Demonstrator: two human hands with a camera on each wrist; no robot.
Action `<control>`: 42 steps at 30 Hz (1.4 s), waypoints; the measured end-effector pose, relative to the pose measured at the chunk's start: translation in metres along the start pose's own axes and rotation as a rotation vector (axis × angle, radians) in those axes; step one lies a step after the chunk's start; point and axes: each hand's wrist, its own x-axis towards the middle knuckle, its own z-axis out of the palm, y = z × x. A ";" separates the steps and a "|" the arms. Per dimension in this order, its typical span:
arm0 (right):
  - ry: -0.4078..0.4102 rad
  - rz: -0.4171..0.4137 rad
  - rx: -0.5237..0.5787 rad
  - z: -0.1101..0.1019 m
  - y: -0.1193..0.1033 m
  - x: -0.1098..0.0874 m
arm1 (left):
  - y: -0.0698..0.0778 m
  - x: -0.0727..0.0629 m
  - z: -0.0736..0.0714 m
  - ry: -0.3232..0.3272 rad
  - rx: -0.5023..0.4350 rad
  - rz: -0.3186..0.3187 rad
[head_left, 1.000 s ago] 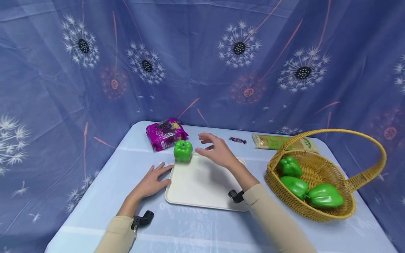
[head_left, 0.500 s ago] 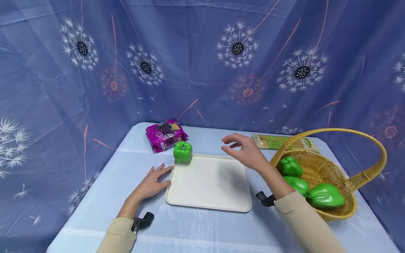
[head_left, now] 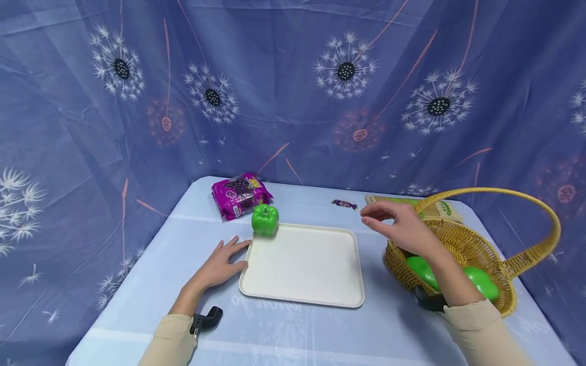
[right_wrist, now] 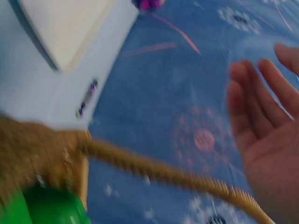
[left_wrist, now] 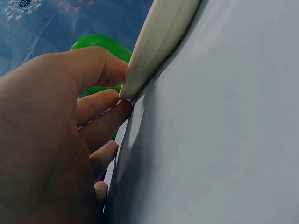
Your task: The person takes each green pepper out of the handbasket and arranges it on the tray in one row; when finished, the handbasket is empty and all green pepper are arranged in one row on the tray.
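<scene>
My left hand (head_left: 222, 264) rests at the left edge of a white tray (head_left: 302, 267), its fingers and thumb touching the rim; in the left wrist view the thumb and fingertips meet the tray's edge. A green bell pepper (head_left: 265, 220) sits on the tray's back left corner. With nothing in it, my right hand (head_left: 403, 226) hovers in the air over the near left side of a wicker basket (head_left: 505, 300), fingers loosely bent. Inside the basket lie green peppers (head_left: 481, 282), partly hidden by the right arm. The right wrist view is blurred.
A purple snack bag (head_left: 241, 195) lies behind the pepper. Toward the back edge are a small wrapped candy (head_left: 344, 204) and a long flat package (head_left: 450, 211), partly covered by the hand and basket. The basket's tall handle (head_left: 492, 190) arches above it. A blue patterned curtain (head_left: 274, 91) hangs behind the table.
My right hand has moved right, from above the tray near the pepper to over the basket's left side. The left hand, tray and pepper have stayed put.
</scene>
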 end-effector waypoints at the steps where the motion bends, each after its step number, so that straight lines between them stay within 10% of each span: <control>1: -0.027 0.013 -0.016 -0.006 0.001 -0.003 | 0.000 0.000 0.000 0.001 -0.003 -0.001; 20: -0.183 0.177 -0.091 -0.082 0.047 -0.060 | 0.001 0.000 0.000 -0.003 -0.007 0.009; 42: -0.310 0.349 -0.131 -0.061 0.125 -0.047 | 0.003 -0.001 -0.001 0.006 0.003 0.023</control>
